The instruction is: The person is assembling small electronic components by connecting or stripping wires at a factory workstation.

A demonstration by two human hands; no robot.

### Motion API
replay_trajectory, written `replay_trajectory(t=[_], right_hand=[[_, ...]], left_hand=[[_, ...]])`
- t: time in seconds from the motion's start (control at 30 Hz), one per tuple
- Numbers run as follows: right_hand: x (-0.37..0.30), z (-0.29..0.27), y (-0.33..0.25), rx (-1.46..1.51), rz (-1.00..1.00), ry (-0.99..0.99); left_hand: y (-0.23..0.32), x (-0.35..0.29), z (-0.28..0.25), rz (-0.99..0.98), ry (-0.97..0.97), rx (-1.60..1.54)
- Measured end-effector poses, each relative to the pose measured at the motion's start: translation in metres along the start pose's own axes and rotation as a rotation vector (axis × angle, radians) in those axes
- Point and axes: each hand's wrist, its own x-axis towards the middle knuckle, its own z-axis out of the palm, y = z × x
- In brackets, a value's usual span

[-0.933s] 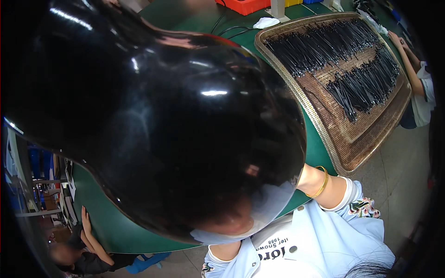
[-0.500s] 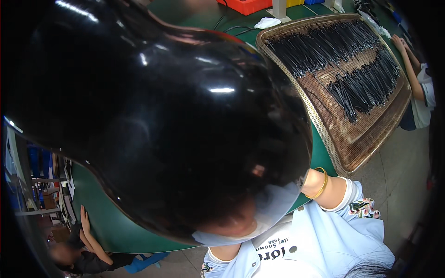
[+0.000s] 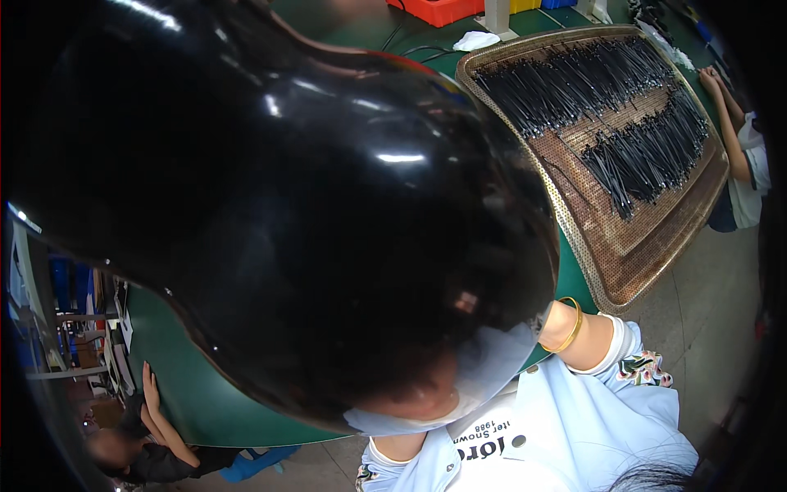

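A large, glossy black bulging thing (image 3: 344, 213), rounded with a narrower waist, fills most of the view close up. Light streaks and blurred reflections show on its smooth skin; its kind cannot be made out. My right forearm (image 3: 586, 332), with a gold bangle (image 3: 571, 325) at the wrist, runs up behind its lower right edge. My left forearm (image 3: 399, 447) shows only as a short piece under its bottom edge. Both hands are hidden behind the black thing, so their fingers and whatever they touch cannot be seen.
A perforated brownish tray (image 3: 607, 283) with many thin black strips (image 3: 648, 156) in two rows lies on the green table (image 3: 221, 394) at right. A red bin (image 3: 443, 10) and white crumpled piece (image 3: 475, 41) are at the back. Other people's arms (image 3: 734, 131) appear at far right and lower left.
The black thing has shifted slightly to the right in the view. My forearms and the tray have hardly moved.
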Motion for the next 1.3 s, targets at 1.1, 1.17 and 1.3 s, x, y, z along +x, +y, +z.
replay_trajectory(t=[1.1, 1.17, 1.3], right_hand=[[-0.001, 0.007, -0.003, -0.008, 0.013, 0.054], [-0.003, 0.007, -0.006, 0.045, -0.008, 0.087], [-0.002, 0.005, -0.005, -0.150, -0.107, 0.104]], left_hand=[[0.002, -0.003, -0.007, 0.016, 0.009, -0.022], [0.001, -0.003, -0.006, -0.022, 0.029, -0.035], [-0.001, 0.001, -0.005, -0.057, -0.039, 0.014]])
